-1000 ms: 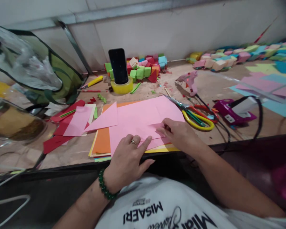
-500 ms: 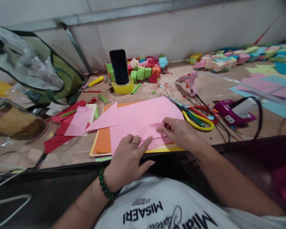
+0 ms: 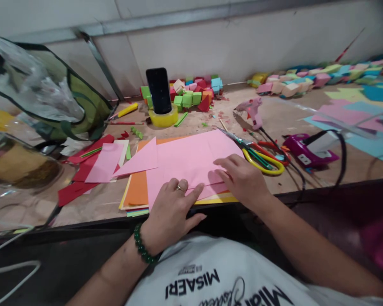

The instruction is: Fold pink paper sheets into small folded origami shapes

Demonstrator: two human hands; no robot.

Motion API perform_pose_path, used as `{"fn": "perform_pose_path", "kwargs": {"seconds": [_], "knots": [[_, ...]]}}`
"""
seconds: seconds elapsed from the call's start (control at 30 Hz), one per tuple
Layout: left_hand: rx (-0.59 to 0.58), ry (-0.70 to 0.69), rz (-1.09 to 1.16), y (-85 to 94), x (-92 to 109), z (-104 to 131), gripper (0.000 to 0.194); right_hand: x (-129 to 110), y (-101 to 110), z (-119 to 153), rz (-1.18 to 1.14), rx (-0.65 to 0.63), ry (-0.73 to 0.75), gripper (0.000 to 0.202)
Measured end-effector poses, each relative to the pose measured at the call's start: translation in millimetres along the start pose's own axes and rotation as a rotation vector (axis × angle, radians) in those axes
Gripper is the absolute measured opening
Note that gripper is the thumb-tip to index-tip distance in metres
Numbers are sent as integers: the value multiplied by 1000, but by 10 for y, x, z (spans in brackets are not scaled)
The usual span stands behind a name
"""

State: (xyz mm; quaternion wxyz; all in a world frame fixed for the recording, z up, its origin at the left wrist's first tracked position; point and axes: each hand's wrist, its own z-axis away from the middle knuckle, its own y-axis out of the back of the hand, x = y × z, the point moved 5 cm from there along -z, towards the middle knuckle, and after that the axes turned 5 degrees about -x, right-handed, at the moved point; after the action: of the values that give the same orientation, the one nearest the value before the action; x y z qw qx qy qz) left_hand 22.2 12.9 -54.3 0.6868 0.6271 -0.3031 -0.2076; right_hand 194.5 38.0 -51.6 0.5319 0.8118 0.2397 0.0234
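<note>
A pink paper sheet (image 3: 181, 155) lies on a stack of coloured sheets, with an orange sheet (image 3: 137, 191) showing at its left. Along the near edge the pink paper has a folded strip. My left hand (image 3: 172, 208) lies on this strip, palm down, its fingers apart. At the right end of the fold is my right hand (image 3: 242, 176), its fingers spread and touching the paper, with no grip on it. A pink paper triangle (image 3: 142, 159) overlaps the sheet's left side. Scissors with yellow handles (image 3: 264, 163) rest just beyond my right hand.
A phone (image 3: 158, 90) stands in a yellow tape roll (image 3: 164, 117) near folded paper cubes (image 3: 187, 99). To the right are a pink glue gun (image 3: 253, 111) and a purple power socket (image 3: 309, 151) with cables. Red paper scraps (image 3: 86, 170) and a jar (image 3: 22, 163) are at the left.
My right hand has let go of its pinch at the fold, and its fingers have spread out. My left hand stays pressed in the same place.
</note>
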Motion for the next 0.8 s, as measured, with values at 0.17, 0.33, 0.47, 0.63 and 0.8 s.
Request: {"fn": "perform_pose_path", "kwargs": {"seconds": [0.17, 0.33, 0.47, 0.63, 0.8], "knots": [[-3, -11, -3, -11, 4, 9, 63, -246, 10, 84, -50, -112, 473, 18], [14, -18, -13, -13, 4, 12, 64, -257, -47, 75, 2, -239, 549, 22], [9, -18, -16, -6, 0, 9, 64, -188, 58, 102, 81, -271, 609, 26], [15, -24, -12, -29, 2, 17, 66, -46, 150, 171, 97, -273, 614, 29], [71, -2, -6, -50, 1, 123, 62, 24, 88, 214, 22, -255, 549, 28]]}}
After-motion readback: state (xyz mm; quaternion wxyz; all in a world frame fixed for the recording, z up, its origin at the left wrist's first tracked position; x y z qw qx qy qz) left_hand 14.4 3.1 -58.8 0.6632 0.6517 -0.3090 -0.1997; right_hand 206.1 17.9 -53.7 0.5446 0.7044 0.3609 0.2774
